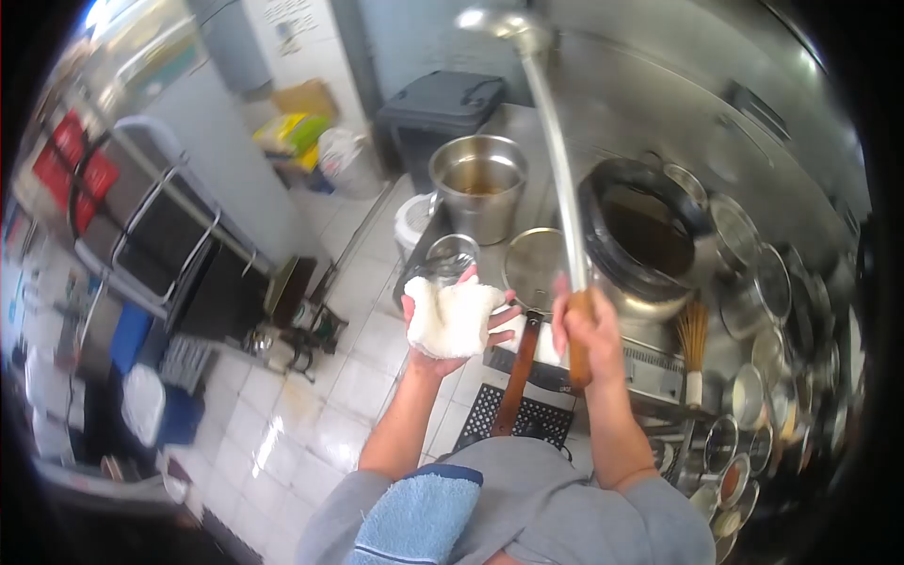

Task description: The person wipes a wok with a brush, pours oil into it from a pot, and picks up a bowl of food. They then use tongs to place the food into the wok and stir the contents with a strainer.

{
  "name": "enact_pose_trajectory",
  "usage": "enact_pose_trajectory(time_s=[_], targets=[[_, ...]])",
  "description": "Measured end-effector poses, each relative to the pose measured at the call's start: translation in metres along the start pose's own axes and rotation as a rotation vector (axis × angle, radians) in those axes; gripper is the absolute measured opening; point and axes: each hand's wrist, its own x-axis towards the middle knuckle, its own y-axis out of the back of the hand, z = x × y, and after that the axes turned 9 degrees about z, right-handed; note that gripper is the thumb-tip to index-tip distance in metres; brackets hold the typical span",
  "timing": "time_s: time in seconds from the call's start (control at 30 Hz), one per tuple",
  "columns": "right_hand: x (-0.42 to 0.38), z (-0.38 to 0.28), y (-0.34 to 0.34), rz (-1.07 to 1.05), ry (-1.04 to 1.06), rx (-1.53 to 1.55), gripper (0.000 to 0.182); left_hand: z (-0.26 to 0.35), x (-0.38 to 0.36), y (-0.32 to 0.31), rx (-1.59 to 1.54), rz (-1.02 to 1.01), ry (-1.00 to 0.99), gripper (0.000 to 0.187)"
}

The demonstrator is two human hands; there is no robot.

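A folded white cloth (454,320) rests across the palm of my left hand (499,322), whose fingers spread out past its edge. My right hand (589,330) is wrapped round the wooden handle of a long metal ladle (556,141). The ladle points up and away, its bowl at the top of the view. Below and between my hands, a strainer or pan with a long wooden handle (518,377) reaches toward my body. Its round metal part (537,268) lies just beyond my hands.
A steel pot of brownish liquid (477,202) stands ahead, near a dark lidded bin (443,99). At right sits a black wok (650,226) on the range. A bamboo brush (694,339) and several bowls line the right side. A blue towel (419,513) hangs over my shoulder.
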Motion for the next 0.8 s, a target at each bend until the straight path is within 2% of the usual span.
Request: enact_pose_trajectory(time_s=[0.03, 0.1, 0.13, 0.17, 0.23, 0.3, 0.4, 0.5, 0.57, 0.63, 0.8], targets=[[0.011, -0.004, -0.017, 0.064, 0.035, 0.114, 0.046, 0.003, -0.008, 0.006, -0.017, -0.026, -0.015, 0.094], [0.044, 0.001, -0.009, -0.083, -0.151, 0.126, 0.047, 0.006, -0.02, 0.036, -0.015, -0.088, -0.028, 0.094], [0.062, 0.006, -0.006, -0.142, -0.224, 0.133, 0.048, 0.002, -0.025, 0.082, 0.002, -0.127, -0.022, 0.094], [0.082, 0.019, -0.008, -0.101, -0.191, 0.006, 0.047, -0.005, -0.033, 0.11, 0.022, -0.175, -0.008, 0.095], [0.126, 0.05, -0.015, 0.001, -0.093, -0.291, 0.046, -0.026, -0.063, 0.12, -0.182, -0.149, 0.058, 0.096], [0.171, 0.083, -0.021, 0.063, -0.096, -0.439, 0.046, -0.041, -0.093, 0.122, -0.062, 0.013, -0.016, 0.094], [0.217, 0.137, -0.041, 0.203, -0.137, -0.41, 0.029, -0.061, -0.132, 0.13, -0.175, 0.172, -0.055, 0.088], [0.241, 0.186, -0.063, 0.252, -0.299, -0.282, 0.017, -0.078, -0.162, 0.145, -0.241, 0.326, -0.065, 0.077], [0.222, 0.184, -0.097, 0.384, -0.264, -0.202, 0.018, -0.079, -0.163, 0.144, -0.24, 0.422, -0.077, 0.071], [0.225, 0.2, -0.108, 0.426, -0.265, -0.271, 0.022, -0.081, -0.166, 0.138, -0.224, 0.504, -0.092, 0.066], [0.259, 0.273, -0.108, 0.584, -0.172, -0.323, 0.031, -0.071, -0.153, 0.146, -0.193, 0.511, -0.066, 0.063]])
